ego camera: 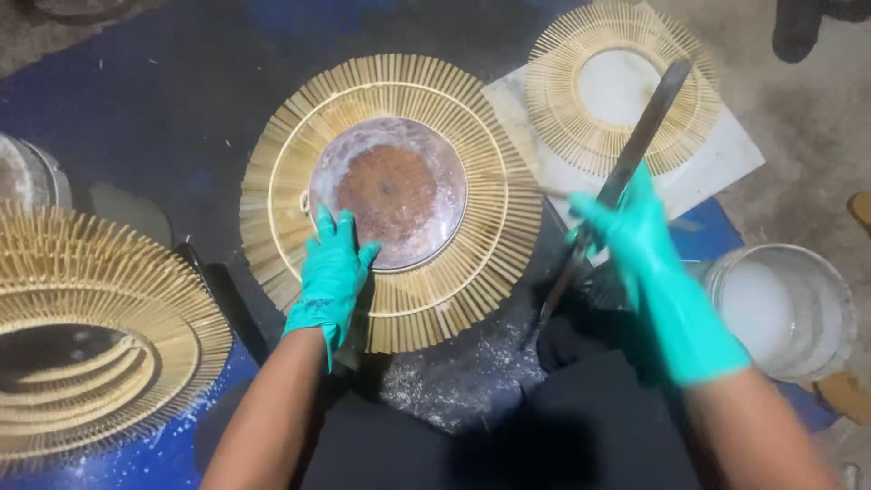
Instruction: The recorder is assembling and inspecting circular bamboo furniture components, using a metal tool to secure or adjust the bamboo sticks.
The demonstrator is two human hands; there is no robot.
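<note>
Sunburst frame of thin bamboo slats [390, 195] lies flat on the floor [163, 100], mid-scene, round disc [392, 191] at its centre. Left hand [331, 272], teal-gloved, grip spread flat, fingers pressing the disc's near-left edge; it clasps nothing. Right hand [626, 231] has its grip closed round a long flat metal blade [626, 172].

Frame looks light, springy, brittle at slat tips; best steadied at the centre or inner rings. Being round, it has no long axis. Blade's long axis runs from near-left up to far-right, over a second frame [621, 86] on a white board [717, 159]. Pale bucket [785, 308] at right.
</note>
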